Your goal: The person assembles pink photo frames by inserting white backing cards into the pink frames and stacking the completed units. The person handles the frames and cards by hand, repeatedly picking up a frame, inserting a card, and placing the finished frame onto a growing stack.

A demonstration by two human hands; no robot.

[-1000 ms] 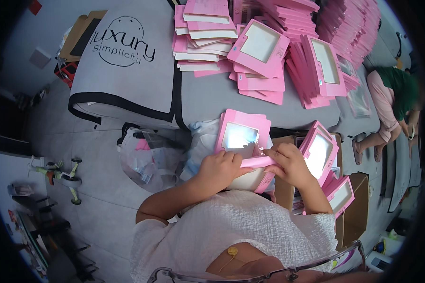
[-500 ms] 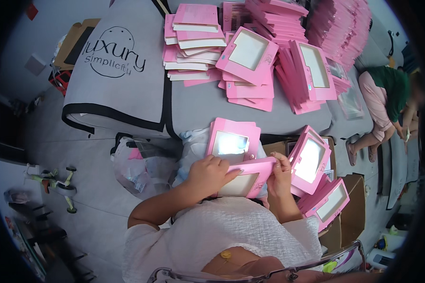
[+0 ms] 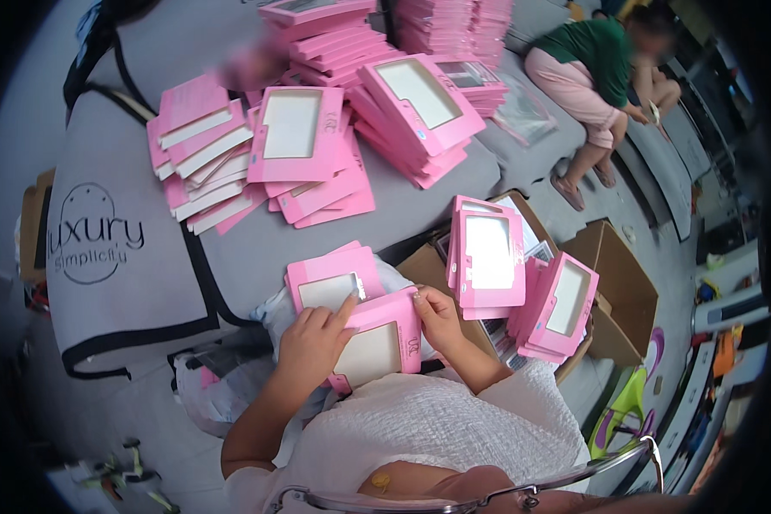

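Close to my body is a pink flat carton with a large window (image 3: pixel 373 349), tilted toward me. My left hand (image 3: pixel 315 343) lies over its upper left edge, thumb along the front and index finger stretched out. The fingers of my right hand (image 3: pixel 438 319) pinch its upper right corner. Just behind it, more pink window cartons (image 3: pixel 295 272) lie on a pale plastic-wrapped bundle (image 3: pixel 270 313), partly hidden by my left hand and the held carton.
Right of me, pink cartons (image 3: pixel 491 257) stand on an open cardboard box (image 3: pixel 630 291). Ahead, a grey sofa (image 3: pixel 231 265) bears several carton stacks (image 3: pixel 420 98). A plastic bag (image 3: pixel 214 398) lies at left. A person in a green top (image 3: pixel 591 60) sits far right.
The view has swung to the right, shifting the sofa and its stacks leftward. The carton in my hands shows more of its front, and my left index finger has stretched out.
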